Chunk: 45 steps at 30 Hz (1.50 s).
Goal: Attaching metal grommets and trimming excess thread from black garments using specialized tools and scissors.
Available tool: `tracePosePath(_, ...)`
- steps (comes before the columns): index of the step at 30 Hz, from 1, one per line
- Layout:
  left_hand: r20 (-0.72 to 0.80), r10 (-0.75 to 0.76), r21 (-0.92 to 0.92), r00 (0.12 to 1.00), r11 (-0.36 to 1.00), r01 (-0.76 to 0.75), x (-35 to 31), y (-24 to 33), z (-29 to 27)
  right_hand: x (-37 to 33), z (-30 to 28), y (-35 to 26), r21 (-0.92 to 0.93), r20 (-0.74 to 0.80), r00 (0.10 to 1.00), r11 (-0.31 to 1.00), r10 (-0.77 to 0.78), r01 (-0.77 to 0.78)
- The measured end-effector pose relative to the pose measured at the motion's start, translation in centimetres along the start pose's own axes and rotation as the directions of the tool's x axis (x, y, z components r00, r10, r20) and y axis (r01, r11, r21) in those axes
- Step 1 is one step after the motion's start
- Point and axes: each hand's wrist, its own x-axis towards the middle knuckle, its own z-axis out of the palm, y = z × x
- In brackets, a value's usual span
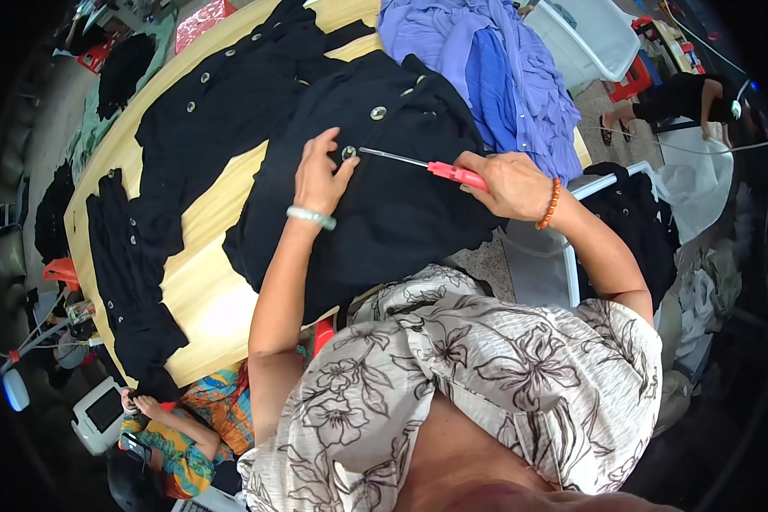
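A black garment [384,196] with round buttons lies spread on the table in front of me. My left hand [321,177] rests on it, fingers and thumb apart, beside a shiny round button [348,153]. My right hand [512,183] is closed round the pink-red handle of a screwdriver-like tool [456,174]. Its thin metal shaft points left, and the tip ends just right of that button. Another button [378,113] sits farther up the cloth. Whether the tip touches the fabric I cannot tell.
More black buttoned garments [205,128] cover the left of the yellow table [205,290]. Purple clothes [486,77] are heaped at the far right, near a white plastic bin [584,38]. Black cloth [631,213] fills a bin by my right arm. A person [175,435] works at lower left, another [687,98] at right.
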Motion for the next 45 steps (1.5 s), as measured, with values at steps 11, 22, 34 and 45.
tracePosePath(11,0.053,0.155,-0.063,0.987,0.986,-0.151,4.8,1.2,2.5,-0.7,0.1,2.1,0.064,-0.002,0.997,0.995,0.073,-0.073)
tracePosePath(22,0.422,0.129,0.063,0.897,0.983,-0.170,9.1,1.7,7.4,-2.2,0.3,4.6,0.058,0.019,0.971,0.969,0.240,-0.241)
tracePosePath(34,0.707,-0.181,0.297,0.684,0.953,-0.056,14.6,2.3,15.6,-3.8,1.3,8.1,0.027,-0.022,0.903,0.903,0.428,-0.428)
tracePosePath(45,0.644,0.009,0.149,0.765,0.979,-0.137,19.3,-3.6,19.4,-3.1,2.6,8.7,-0.017,-0.135,0.907,0.914,0.400,-0.405)
